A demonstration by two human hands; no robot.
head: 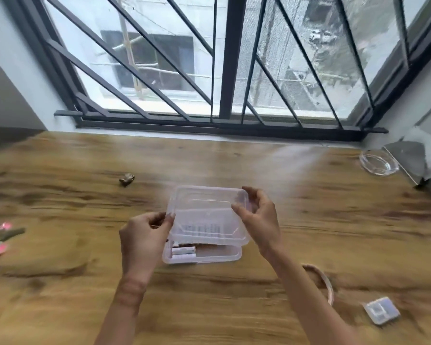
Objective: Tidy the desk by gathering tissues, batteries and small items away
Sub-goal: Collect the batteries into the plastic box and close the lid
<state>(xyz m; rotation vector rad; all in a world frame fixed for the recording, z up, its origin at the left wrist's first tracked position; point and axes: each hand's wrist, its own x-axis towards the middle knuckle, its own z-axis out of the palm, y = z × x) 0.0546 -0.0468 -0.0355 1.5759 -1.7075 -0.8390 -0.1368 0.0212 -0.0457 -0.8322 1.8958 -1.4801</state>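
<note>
While the lid (207, 215) is held slightly tilted at the centre of the frame, the two hands are apart, one at each side of it; the left hand (144, 242) pinches the lid's left edge between thumb and curled fingers, and the right hand (259, 220) grips its upper right corner, thumb on top and fingers curled behind. The lid is clear plastic, and it sits over the far part of a clear plastic box (222, 256) that rests on the wooden tabletop (234, 165); whether the lid touches the box cannot be told. Inside the box, at its left end just below the left hand, lie white batteries (183, 251) on their sides.

Well apart from the box, other small things lie scattered: a small metal piece (127, 179) to the upper left; some pink things (0, 241) at the left edge, too blurred to name; a pink band (327, 285) at the lower right, partly hidden behind the right forearm; a square packet (381, 311) further right of it; a glass dish (378, 164) at the upper right, with a white bundle (426, 155) just beside it against the wall. A barred window (224, 58) fills the top of the frame.
</note>
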